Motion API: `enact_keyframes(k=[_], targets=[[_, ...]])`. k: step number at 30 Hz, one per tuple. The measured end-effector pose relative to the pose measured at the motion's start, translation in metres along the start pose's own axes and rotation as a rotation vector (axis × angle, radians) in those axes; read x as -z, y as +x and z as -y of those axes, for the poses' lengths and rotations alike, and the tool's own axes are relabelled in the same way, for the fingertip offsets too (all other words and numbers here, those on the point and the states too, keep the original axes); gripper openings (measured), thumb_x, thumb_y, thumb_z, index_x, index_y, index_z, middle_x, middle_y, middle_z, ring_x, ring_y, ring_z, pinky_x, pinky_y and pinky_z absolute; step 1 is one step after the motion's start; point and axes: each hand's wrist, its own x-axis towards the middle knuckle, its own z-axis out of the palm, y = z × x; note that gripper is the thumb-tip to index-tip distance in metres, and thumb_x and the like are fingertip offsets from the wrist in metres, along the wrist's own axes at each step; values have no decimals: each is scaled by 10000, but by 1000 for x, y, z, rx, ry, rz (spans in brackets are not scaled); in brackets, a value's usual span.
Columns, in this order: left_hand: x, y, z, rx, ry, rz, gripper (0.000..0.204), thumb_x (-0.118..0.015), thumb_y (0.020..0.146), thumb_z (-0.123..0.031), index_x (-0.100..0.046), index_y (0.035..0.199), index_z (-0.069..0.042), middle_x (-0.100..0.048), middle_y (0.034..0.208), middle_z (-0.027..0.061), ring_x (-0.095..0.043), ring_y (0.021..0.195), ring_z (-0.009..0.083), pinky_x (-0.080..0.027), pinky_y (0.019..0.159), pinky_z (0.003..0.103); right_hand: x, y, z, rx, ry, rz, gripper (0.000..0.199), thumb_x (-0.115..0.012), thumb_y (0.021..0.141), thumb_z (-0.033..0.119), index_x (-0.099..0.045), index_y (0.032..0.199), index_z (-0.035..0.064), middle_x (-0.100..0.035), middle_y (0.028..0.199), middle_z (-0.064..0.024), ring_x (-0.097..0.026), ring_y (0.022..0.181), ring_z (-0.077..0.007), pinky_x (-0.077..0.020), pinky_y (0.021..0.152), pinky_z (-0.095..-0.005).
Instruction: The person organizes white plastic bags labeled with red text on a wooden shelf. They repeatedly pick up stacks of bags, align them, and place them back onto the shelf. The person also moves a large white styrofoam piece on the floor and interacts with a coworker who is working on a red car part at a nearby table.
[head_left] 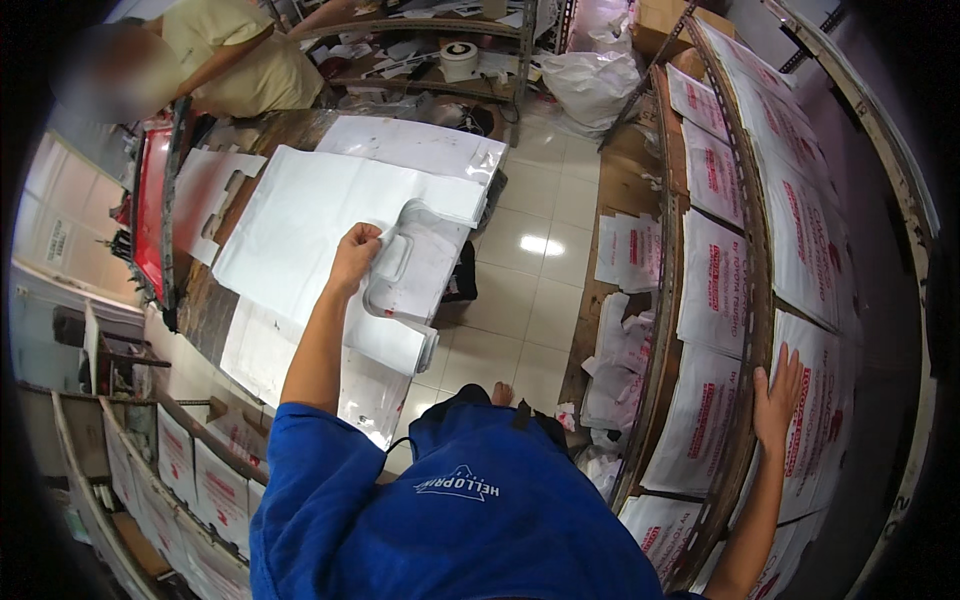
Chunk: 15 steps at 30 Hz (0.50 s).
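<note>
On the table at left lies a stack of white plastic bags [300, 205] with a rounded notch cut into its near right side. My left hand [355, 255] is closed at the notch, its thumb and fingers pinching the edge of a white plastic bag. A loose-looking cut flap [393, 258] sits inside the notch, just right of those fingers. Far to the right, my right hand [778, 400] rests flat with fingers stretched out on a pile of white bags with red print [808, 385] on the shelf. Nothing is held in it.
Metal-edged shelves [735, 330] with printed bag stacks run along my right. More shelved stacks [218, 480] stand at lower left. Beyond the table a person in a yellow shirt [235, 55] works beside a red-faced frame [152, 210]. A white sack [590, 85] stands on the tiled floor [525, 240].
</note>
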Motion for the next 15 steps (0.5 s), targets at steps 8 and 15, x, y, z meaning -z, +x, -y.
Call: enact_keyframes(k=[8,15], targets=[[-8,-5,-4,36,113,-94,109,-587,848,-126,-625,896,-36,-534,719,-32,-463,627,65,-388,572,219,0,2,-2,22,20,-5,628,-415,944,444,-231,1463,142,-159,1510,-202,-129,1390,-393,-98,1120,-515],[-7,-6,-4,59,-3,-65,138,-557,875,-118,-620,950,-21,-579,770,-6,-516,679,80,-431,606,225,1,1,-1,32,6,2,628,-402,946,436,-225,1462,125,-151,1508,-212,-125,1385,-414,-91,1111,-542]])
